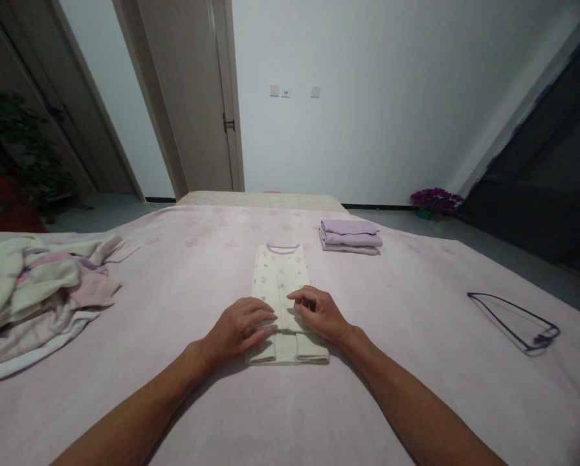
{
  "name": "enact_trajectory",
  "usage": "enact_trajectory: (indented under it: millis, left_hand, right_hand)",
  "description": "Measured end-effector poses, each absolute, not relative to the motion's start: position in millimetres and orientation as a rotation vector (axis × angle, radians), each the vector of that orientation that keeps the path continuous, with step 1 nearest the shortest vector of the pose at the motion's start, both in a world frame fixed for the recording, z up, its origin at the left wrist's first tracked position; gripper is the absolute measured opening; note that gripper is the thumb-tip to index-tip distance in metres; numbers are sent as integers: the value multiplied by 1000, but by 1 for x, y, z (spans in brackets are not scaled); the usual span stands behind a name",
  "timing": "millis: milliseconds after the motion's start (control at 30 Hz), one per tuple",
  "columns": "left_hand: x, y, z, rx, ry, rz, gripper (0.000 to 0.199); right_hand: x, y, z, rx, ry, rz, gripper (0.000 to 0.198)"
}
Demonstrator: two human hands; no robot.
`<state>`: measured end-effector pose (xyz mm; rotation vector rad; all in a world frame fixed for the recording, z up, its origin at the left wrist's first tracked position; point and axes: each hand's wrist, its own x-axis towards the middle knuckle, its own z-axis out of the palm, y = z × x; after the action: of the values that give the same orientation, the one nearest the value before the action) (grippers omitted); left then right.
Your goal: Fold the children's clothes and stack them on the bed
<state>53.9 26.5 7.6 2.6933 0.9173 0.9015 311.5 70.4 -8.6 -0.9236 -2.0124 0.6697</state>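
A small cream long-sleeved shirt with pastel dots and a purple neckline lies on the pink cloth, its sides folded inward into a narrow strip. Its neckline points away from me, and the sleeves lie along the near end. My left hand rests on the left side of the shirt with fingers stretched out. On the right side sits my right hand, fingers bent and thumb apart from the index finger, with nothing visible between them. Parts of the shirt are hidden under both hands.
A neat stack of folded purple and grey clothes stands at the back right. Loose clothes lie heaped at the left. A thin black wire-like frame is at the right on the pink cloth.
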Motion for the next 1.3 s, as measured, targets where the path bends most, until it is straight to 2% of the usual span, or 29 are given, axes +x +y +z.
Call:
enact_trajectory:
  millis: [100, 167, 333, 433, 633, 833, 1033, 1200, 1300]
  left_hand:
    - [57, 27, 4, 2770, 766, 783, 47]
    - [58, 28, -1, 2796, 725, 652, 54]
    - [53, 29, -12, 2716, 697, 637, 47]
    - [47, 31, -11, 2565, 693, 750, 42]
    - [26, 44, -3, 2238, 1013, 1134, 31]
    - [14, 49, 1, 2411, 996, 897, 19]
    - [11, 47, 8, 2576, 936, 739, 23]
    - [9, 49, 4, 2685, 921, 683, 22]
    - [12, 49, -1, 2778, 888, 702, 22]
  right_hand:
    - [314, 73, -11, -977, -2034, 555, 30]
    - [315, 71, -10, -999, -2101, 428, 35]
    - [316, 69, -8, -938, -2300, 194, 29]
    - [321, 74, -11, -986, -2170, 295, 25]
    - [331, 87, -15, -1093, -1927, 418, 20]
    - [332, 86, -14, -1119, -1960, 374, 23]
    - [343, 88, -14, -1198, -2056, 219, 32]
    - [356, 90, 1, -1186, -2226, 311, 29]
    - [360, 83, 13, -1066, -2304, 399, 37]
